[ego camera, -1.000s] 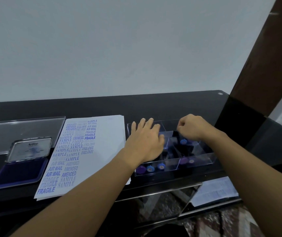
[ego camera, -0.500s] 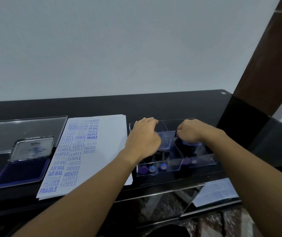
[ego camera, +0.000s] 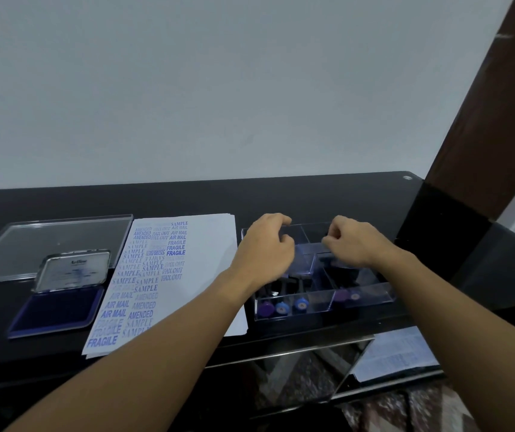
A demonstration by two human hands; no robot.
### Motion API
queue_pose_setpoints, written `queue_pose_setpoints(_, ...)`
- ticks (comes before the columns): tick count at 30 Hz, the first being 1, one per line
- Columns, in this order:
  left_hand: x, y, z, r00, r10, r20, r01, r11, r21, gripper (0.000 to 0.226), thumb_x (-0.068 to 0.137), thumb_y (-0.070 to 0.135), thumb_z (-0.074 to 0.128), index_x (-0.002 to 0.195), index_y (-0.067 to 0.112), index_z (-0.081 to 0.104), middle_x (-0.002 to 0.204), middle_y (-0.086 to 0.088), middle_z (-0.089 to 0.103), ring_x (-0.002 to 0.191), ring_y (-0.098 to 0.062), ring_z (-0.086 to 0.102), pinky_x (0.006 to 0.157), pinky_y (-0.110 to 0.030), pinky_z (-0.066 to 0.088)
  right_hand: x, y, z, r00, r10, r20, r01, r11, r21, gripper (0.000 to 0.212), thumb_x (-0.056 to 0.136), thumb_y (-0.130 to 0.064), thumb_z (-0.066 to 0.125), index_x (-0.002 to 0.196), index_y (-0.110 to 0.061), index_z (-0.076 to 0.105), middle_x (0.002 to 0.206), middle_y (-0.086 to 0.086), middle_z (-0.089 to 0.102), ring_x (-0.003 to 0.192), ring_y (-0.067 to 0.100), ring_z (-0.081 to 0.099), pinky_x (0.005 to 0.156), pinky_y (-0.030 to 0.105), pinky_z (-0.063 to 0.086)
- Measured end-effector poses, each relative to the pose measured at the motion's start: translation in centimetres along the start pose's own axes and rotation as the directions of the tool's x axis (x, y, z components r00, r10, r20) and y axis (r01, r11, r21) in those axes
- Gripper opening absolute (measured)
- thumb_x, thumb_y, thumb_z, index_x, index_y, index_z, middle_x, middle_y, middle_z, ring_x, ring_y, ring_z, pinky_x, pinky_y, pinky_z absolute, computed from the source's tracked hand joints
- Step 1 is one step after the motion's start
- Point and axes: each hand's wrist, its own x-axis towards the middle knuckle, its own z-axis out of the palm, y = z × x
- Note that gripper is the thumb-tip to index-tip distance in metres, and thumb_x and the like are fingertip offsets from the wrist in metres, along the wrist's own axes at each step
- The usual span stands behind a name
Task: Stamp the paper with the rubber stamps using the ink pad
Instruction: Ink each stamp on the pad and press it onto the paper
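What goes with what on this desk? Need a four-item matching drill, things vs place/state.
Things:
1. ink pad
2. paper
3. stamp box
4. clear lid

Place or state:
A. lies flat at the far left, behind another item
B. clear, divided, round-capped stamps inside, farthest right of the four
C. flipped open, dark blue surface showing
D. left part covered in blue printed words

Pairs: 1-C, 2-D, 3-B, 4-A

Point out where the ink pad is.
In the head view, the ink pad lies open at the left of the table, beside the stamped paper, in front of a clear plastic lid.
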Motion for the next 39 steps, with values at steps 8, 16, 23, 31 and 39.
queue_pose_setpoints(8, -2.8, -1.5, -5.7, 0.997, -0.02, -0.079, 0.022, 1.0, 0.021, 0.04, 0.099, 0.016, 0.045, 0.137, 0.02, 0.054, 0.143, 0.007, 0.05, 0.13, -0.008, 0.044, 0.098, -0.017, 0.029, -2.7, -2.3, -1.7, 0.981, -0.005, -0.193, 0.059, 0.959, 0.277, 0.012, 0.103, -0.022, 0.04, 0.105, -0.011, 0.044, 0.09, 0.008, 0.059, 0.073, 0.018, 0.053, 0.058, 0.033, 0.041)
queue_pose_setpoints(16, -6.7, -4.5, -11.5, 0.982, -0.103, -0.156, 0.111, 0.993, 0.04, 0.035, 0.102, 0.022, 0.045, 0.136, 0.027, 0.051, 0.145, 0.009, 0.047, 0.13, -0.011, 0.044, 0.098, -0.023, 0.034, -6.1, -8.0, -1.0, 0.949, -0.126, -0.288, 0.264, 0.815, 0.515, 0.006, 0.096, -0.02, 0.06, 0.09, -0.017, 0.06, 0.091, -0.007, 0.061, 0.079, 0.01, 0.054, 0.069, 0.029, 0.041)
queue_pose_setpoints(23, -10.5, -6.8, -15.8, 0.964, -0.154, -0.217, 0.164, 0.986, 0.028, 0.037, 0.102, 0.022, 0.044, 0.138, 0.025, 0.051, 0.146, 0.009, 0.045, 0.105, 0.0, 0.053, 0.077, -0.01, 0.044, -8.1, -14.0, 1.2, 0.972, -0.131, -0.196, 0.228, 0.734, 0.64, 0.006, 0.093, -0.024, 0.063, 0.095, -0.019, 0.064, 0.086, 0.002, 0.063, 0.063, 0.013, 0.049, 0.059, 0.028, 0.042)
queue_pose_setpoints(31, -13.4, -10.4, -20.4, 0.922, -0.24, -0.304, 0.263, 0.964, 0.038, 0.036, 0.101, 0.02, 0.048, 0.136, 0.02, 0.055, 0.143, 0.005, 0.05, 0.107, -0.004, 0.044, 0.086, -0.014, 0.036, -8.6, -20.4, 3.9, 0.957, -0.287, -0.04, 0.223, 0.641, 0.734, 0.011, 0.095, -0.024, 0.061, 0.094, -0.014, 0.065, 0.082, 0.006, 0.065, 0.063, 0.017, 0.046, 0.06, 0.035, 0.041)
queue_pose_setpoints(39, -15.4, -15.8, -24.2, 0.866, -0.328, -0.378, 0.375, 0.926, 0.055, 0.036, 0.1, 0.017, 0.048, 0.135, 0.016, 0.055, 0.139, -0.001, 0.053, 0.083, -0.005, 0.053, 0.079, -0.025, 0.04, -8.4, -26.8, 6.1, 0.892, -0.452, -0.023, 0.387, 0.736, 0.556, 0.023, 0.094, -0.025, 0.064, 0.097, -0.002, 0.062, 0.075, -0.004, 0.063, 0.056, 0.005, 0.049, 0.052, 0.021, 0.039)
